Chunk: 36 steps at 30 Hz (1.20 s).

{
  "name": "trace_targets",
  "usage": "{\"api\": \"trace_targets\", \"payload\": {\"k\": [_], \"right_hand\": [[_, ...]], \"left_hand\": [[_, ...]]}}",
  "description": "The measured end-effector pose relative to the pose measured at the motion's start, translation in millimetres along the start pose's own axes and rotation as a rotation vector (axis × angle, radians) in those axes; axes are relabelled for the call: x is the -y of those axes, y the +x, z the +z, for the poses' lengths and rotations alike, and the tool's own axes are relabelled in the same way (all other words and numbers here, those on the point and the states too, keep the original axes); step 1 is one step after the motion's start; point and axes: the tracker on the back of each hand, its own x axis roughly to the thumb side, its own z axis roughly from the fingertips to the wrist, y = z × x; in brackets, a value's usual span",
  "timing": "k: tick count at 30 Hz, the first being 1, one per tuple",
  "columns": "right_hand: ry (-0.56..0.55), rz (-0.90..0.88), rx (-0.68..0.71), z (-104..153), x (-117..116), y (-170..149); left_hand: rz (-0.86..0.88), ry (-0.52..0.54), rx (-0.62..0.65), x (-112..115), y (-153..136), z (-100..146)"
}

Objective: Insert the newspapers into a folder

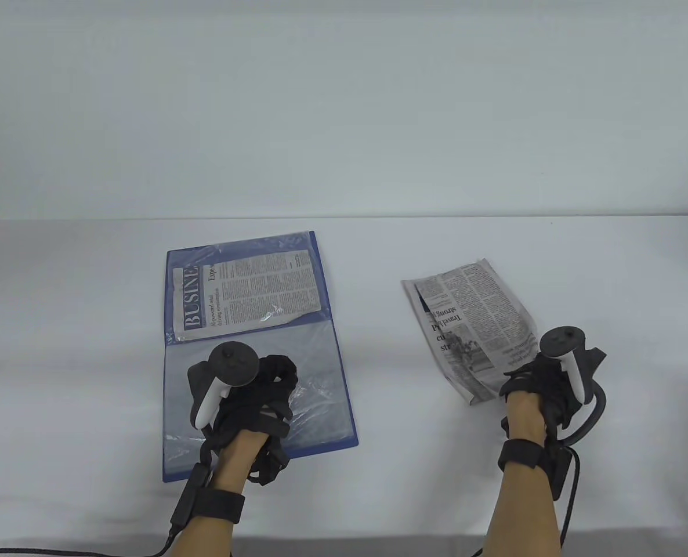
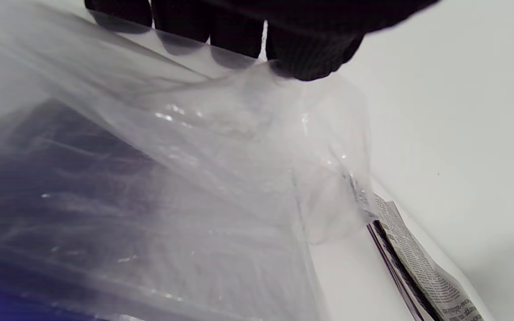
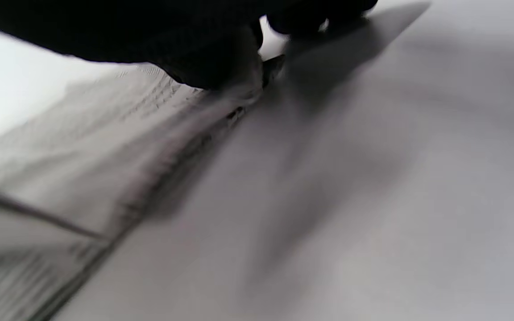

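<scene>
A blue folder [image 1: 338, 342] lies open on the white table, left of centre. A newspaper [image 1: 245, 293] sits inside its far clear sleeve. My left hand [image 1: 263, 394] rests on the near half and pinches the clear plastic sleeve [image 2: 221, 147], lifting its edge; the fingertips [image 2: 306, 62] show at the top of the left wrist view. A second folded newspaper [image 1: 471, 325] lies on the table to the right. My right hand [image 1: 538, 383] grips its near right corner; the right wrist view shows the fingers [image 3: 221, 67] on the paper's edge [image 3: 105, 147], blurred.
The white table [image 1: 408, 406] runs across the table view, with a pale wall behind. Cables trail from both wrists at the bottom edge. The second newspaper also shows at the lower right of the left wrist view [image 2: 422, 267].
</scene>
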Motion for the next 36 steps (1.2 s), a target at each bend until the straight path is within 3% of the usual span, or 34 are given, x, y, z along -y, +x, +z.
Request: {"api": "trace_targets", "payload": {"k": [6, 9, 13, 15, 20, 29, 34, 36], "right_hand": [[-0.259, -0.389, 0.115, 38.3, 36.6, 10.8], [-0.282, -0.457, 0.209, 55.5, 51.6, 24.7], [-0.191, -0.554, 0.338, 67.5, 55.7, 44.8], [-0.143, -0.520, 0.389, 69.2, 56.3, 53.8], [-0.053, -0.651, 0.448, 67.9, 54.7, 55.8], [0.147, -0.614, 0.445, 61.0, 56.2, 55.2], [0.290, -0.596, 0.408, 52.9, 40.6, 56.0], [0.395, -0.585, 0.393, 50.5, 30.7, 58.4]], "left_hand": [[0.053, 0.016, -0.014, -0.7, -4.8, 2.3], [0.043, 0.016, -0.011, 1.2, -2.3, 2.3], [0.019, 0.009, 0.000, 3.9, 0.7, 1.7], [0.014, 0.015, 0.000, 3.8, 0.9, 1.7], [0.045, 0.031, -0.001, 0.6, -1.2, 2.6], [0.043, 0.030, 0.006, 0.9, -0.7, 1.7], [0.055, 0.030, 0.004, 0.1, -1.4, 2.4], [0.059, 0.032, 0.007, -0.5, -1.7, 2.7]]}}
